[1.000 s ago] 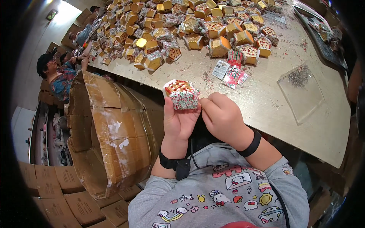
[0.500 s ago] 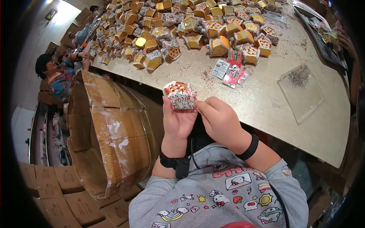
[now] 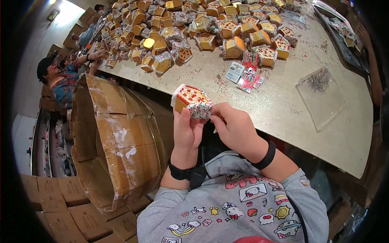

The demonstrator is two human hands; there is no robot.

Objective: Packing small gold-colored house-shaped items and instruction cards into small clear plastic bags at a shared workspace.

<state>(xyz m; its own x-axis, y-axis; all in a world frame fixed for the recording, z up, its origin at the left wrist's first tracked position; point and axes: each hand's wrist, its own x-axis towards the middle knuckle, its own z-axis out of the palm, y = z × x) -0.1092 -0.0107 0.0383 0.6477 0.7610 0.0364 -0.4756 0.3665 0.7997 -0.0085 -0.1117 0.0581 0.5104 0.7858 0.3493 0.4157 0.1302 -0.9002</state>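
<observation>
Over the table's near edge, my left hand (image 3: pixel 187 133) grips a small gingerbread-house ornament (image 3: pixel 194 100). Its yellow wall and red-and-white dotted face show, and its lower side is coated with white, red and green sprinkles. The fingers of my right hand (image 3: pixel 240 128) are pinched together at the ornament's right edge, touching it. Whatever is between them is too small or hidden to name. Beyond my hands, a pile of similar ornaments (image 3: pixel 234 47) covers the far part of the table. Printed tag cards (image 3: pixel 248 77) lie in front of that pile.
A large open cardboard box (image 3: pixel 121 133) stands at my left against the table (image 3: pixel 279 117). A clear plastic tray (image 3: pixel 324 103) with loose wire hooks lies at right. Farther off is a dark tray (image 3: pixel 338 38). A co-worker (image 3: pixel 60 81) is at the left; another person's arm (image 3: pixel 370 60) is at right.
The ornament has turned in my left hand, so its yellow wall and more of its dotted face now show. My right fingers stay at its edge. The co-worker's hands at left have shifted.
</observation>
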